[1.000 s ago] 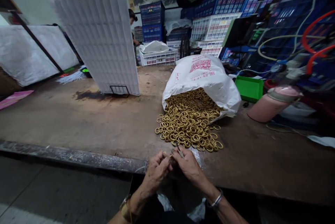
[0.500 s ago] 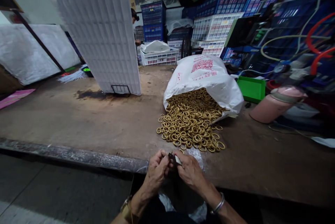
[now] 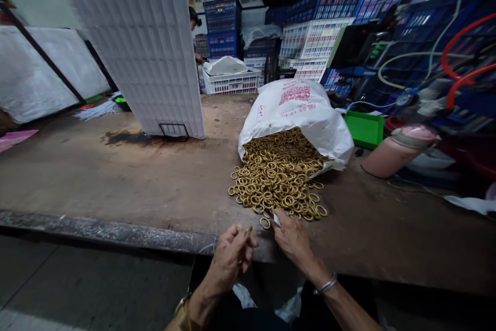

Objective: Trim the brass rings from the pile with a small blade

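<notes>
A heap of brass rings (image 3: 277, 184) spills out of a white plastic bag (image 3: 300, 111) lying on the brown workbench (image 3: 116, 176). My left hand (image 3: 232, 254) is curled at the bench's front edge, its fingertips pinching one brass ring. My right hand (image 3: 291, 237) rests on the bench at the near edge of the heap, with a small dark tool with a pale tip (image 3: 274, 218) in its fingers, touching a loose ring (image 3: 265, 223).
A tall white ribbed panel (image 3: 143, 57) stands on a wire stand at the back left. A green tray (image 3: 364, 128) and a pink flask (image 3: 401, 150) lie to the right, with hoses and stacked crates behind. Another person stands in the far background (image 3: 195, 31).
My hands were joined together at the bench edge; now they have come apart. The right hand has moved forward to the heap, and the left stays back with a ring.
</notes>
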{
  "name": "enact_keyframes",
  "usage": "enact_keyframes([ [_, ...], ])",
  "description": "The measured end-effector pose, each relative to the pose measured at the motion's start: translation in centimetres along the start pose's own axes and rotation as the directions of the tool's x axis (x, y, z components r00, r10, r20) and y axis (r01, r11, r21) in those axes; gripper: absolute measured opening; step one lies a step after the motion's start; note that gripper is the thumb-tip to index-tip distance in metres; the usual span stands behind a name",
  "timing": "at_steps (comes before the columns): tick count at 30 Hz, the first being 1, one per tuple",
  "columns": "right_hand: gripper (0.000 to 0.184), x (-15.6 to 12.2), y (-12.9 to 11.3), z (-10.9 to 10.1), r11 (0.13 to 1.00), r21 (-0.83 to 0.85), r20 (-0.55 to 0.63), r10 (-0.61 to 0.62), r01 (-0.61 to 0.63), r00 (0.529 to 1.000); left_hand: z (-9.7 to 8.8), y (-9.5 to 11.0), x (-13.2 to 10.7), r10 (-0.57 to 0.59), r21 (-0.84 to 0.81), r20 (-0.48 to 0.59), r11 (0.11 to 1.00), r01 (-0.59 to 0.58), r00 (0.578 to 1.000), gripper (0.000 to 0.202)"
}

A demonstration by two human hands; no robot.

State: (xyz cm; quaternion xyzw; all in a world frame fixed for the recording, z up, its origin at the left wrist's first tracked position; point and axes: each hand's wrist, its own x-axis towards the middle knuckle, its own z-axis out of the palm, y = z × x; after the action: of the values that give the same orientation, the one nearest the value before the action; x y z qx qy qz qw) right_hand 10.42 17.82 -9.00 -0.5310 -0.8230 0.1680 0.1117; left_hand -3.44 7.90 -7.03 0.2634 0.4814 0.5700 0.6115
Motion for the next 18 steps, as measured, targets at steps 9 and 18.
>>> enact_keyframes([
  [9,0.007,-0.3,-0.9,1.2,0.999,-0.035,-0.032,-0.041,0.039,0.999,-1.3,-0.3,0.8,-0.085,-0.303,-0.013,0.950,0.077,0.996,0.026],
  [18,0.012,-0.5,-0.6,1.6,0.991,0.039,-0.072,-0.126,0.129,0.989,-0.8,-0.9,1.5,-0.129,-0.268,-0.076,0.958,0.104,0.989,0.025],
])
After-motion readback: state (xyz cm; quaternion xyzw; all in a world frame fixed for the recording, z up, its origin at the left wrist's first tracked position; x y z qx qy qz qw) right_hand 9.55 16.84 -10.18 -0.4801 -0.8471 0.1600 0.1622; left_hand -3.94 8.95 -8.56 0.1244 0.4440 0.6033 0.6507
